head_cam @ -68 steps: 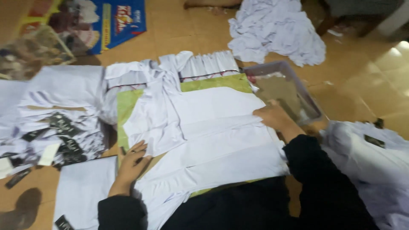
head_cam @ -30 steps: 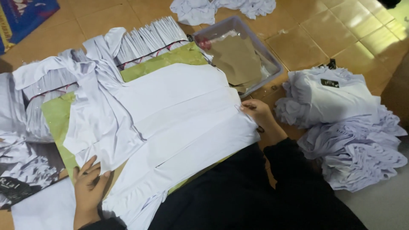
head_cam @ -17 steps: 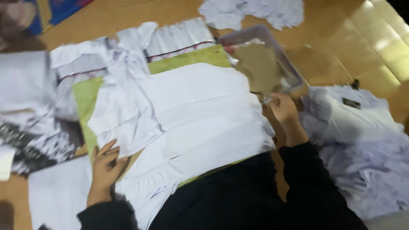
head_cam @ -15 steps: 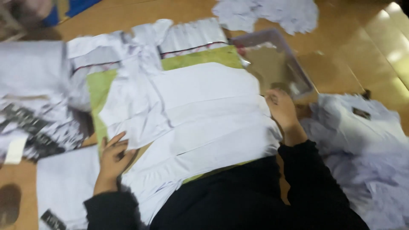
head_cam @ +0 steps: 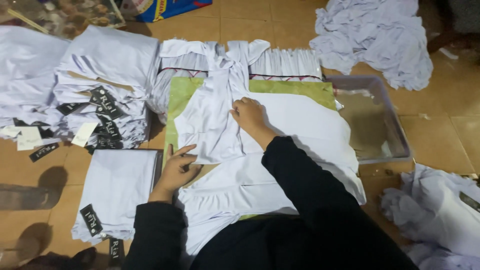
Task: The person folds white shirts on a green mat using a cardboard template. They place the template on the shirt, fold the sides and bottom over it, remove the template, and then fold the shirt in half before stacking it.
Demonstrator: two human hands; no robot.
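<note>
The white shirt (head_cam: 280, 150) lies spread on the green folding board (head_cam: 295, 88), which sits on the tiled floor (head_cam: 440, 115).

Right hand (head_cam: 248, 114): now at the middle of the shirt, fingers curled, pressing the edge of the folded-in sleeve panel (head_cam: 210, 122). Half a second ago it was at the shirt's right edge, next to the clear plastic tray (head_cam: 372, 117). Whether it pinches the cloth cannot be told.

Left hand (head_cam: 178, 168): flat and open, fingers spread, resting on the shirt's lower left edge; placement unchanged from earlier. It grips nothing.

Left of the board: a stack of folded white shirts (head_cam: 116, 192) with black tags. Beyond the board, upper left: a taller pile of folded shirts (head_cam: 102, 80). Upper right: a loose heap of white garments (head_cam: 375, 37).
</note>
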